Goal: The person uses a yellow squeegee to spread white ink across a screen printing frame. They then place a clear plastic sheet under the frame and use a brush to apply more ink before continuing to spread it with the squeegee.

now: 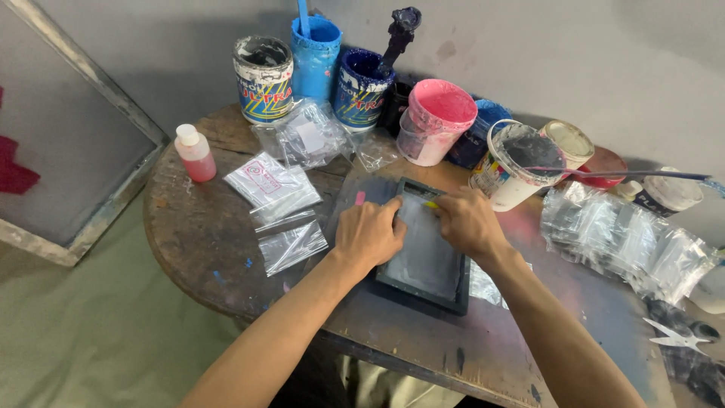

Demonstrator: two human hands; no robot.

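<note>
Screen frame point(424, 249): small, dark-edged, with pale mesh; lies flat at centre frame on the round wooden table point(189, 234), over a clear plastic bag whose edge shows at its lower right.
Left hand point(368, 234): fingers together, curled, pressing down on the frame's left edge, apparently to keep it from shifting.
Right hand point(468, 221): fingers closed on a small yellow-tipped tool point(431, 204) at the frame's upper edge; most of the tool is hidden, so its kind cannot be told.
Printed bags point(270, 185): clear bags with a red mark, laid left of the frame, within reach of the left hand.
Unprinted bags point(627, 238): overlapping row at right of frame.
Paint containers, upper frame: white can point(263, 79) with a dark crust; blue tub point(316, 53) holding a blue stick; dark blue can point(361, 89) with a coated stirrer; pink tub point(436, 117) smeared pink inside; clear tub point(513, 162) with grey residue.
Small bottle point(195, 153): pink liquid, white cap, upper left of the table.
Scissors point(674, 336): lower right.
Large screen point(68, 143): leaning at the left edge.
</note>
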